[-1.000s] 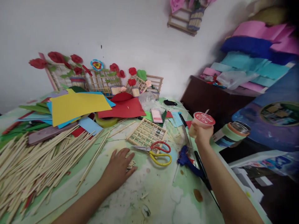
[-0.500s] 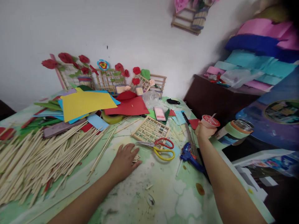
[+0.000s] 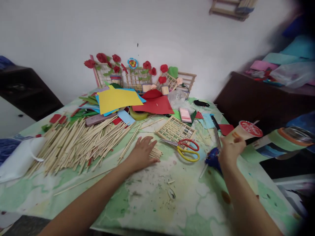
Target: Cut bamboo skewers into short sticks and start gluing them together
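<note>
My left hand (image 3: 141, 154) lies palm down on the table with its fingers spread, resting against a small row of short wooden sticks (image 3: 156, 152) partly hidden beneath it. Blurred by motion, my right hand (image 3: 231, 152) is in front of a cup (image 3: 236, 132) with a red and white lid; its fingers look bent, and whether they touch the cup I cannot tell. Beside that wrist is a blue glue gun (image 3: 213, 156), partly covered. Between the hands lie scissors (image 3: 188, 150) with one red and one yellow handle, against a lattice of sticks (image 3: 173, 129).
A large heap of wooden sticks (image 3: 78, 144) spreads on the left. Coloured sheets (image 3: 120, 100) and a tape roll (image 3: 137, 114) lie behind. Stick frames with red paper flowers (image 3: 137, 75) stand along the wall. A drink flask (image 3: 278, 142) is at the right edge.
The view has turned left, so everything sits further right. My right hand has drawn back from around the cup towards me; more of the cup's side shows. My left hand stays by the short sticks.
</note>
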The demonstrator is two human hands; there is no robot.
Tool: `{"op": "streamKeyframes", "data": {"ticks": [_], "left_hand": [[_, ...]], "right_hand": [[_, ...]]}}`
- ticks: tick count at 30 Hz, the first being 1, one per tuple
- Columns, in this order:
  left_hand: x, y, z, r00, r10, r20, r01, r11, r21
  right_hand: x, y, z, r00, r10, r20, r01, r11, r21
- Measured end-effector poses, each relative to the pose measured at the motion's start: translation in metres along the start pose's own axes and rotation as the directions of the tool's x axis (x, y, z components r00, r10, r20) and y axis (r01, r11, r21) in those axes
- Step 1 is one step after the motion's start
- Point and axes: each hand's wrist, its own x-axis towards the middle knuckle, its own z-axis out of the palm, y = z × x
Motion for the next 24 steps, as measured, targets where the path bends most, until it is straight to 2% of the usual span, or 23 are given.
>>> {"op": "streamKeyframes", "data": {"ticks": [1,2,3,4,5,7,11,15,19,21,24], "left_hand": [[-0.004,-0.004,0.0,1.0,-0.006,-0.002,0.006,1.0,0.012],[-0.008,-0.008,0.001,1.0,-0.014,0.004,0.014,1.0,0.025],[-0.012,-0.01,0.003,1.0,-0.023,0.017,0.022,0.999,0.039],[-0.015,-0.012,0.005,0.999,-0.033,0.035,0.031,0.998,0.052],[-0.016,-0.012,0.007,0.998,-0.043,0.055,0.039,0.997,0.064],[-0.016,-0.01,0.01,0.994,-0.056,0.089,0.049,0.996,0.077],[-0.008,-0.001,0.01,0.993,-0.073,0.089,0.067,0.996,0.065],[-0.003,0.005,0.005,0.996,-0.087,0.019,0.086,0.995,0.056],[-0.005,0.008,-0.003,0.996,-0.085,-0.032,0.087,0.993,0.077],[-0.005,0.004,-0.011,0.994,-0.1,-0.05,0.104,0.991,0.086],[-0.007,-0.015,-0.026,0.971,-0.21,-0.115,0.224,0.968,0.116]], "right_hand": [[-0.018,-0.012,0.002,1.0,-0.01,-0.005,0.01,1.0,0.005],[-0.035,-0.025,0.004,0.997,-0.059,0.041,0.058,0.998,0.019],[-0.05,-0.038,0.007,0.976,-0.177,0.124,0.176,0.984,0.018],[-0.064,-0.049,0.01,0.933,-0.292,0.21,0.299,0.954,-0.004],[-0.074,-0.059,0.014,0.895,-0.355,0.272,0.379,0.925,-0.04],[-0.086,-0.072,0.02,0.842,-0.402,0.359,0.463,0.88,-0.1],[-0.086,-0.074,0.024,0.803,-0.374,0.465,0.475,0.872,-0.119],[-0.077,-0.071,0.022,0.769,-0.373,0.52,0.505,0.853,-0.135],[-0.068,-0.077,0.021,0.697,-0.399,0.596,0.567,0.816,-0.116],[-0.066,-0.078,0.024,0.678,-0.41,0.611,0.566,0.821,-0.078],[-0.068,-0.071,0.03,0.694,-0.421,0.584,0.528,0.849,-0.016]]}}
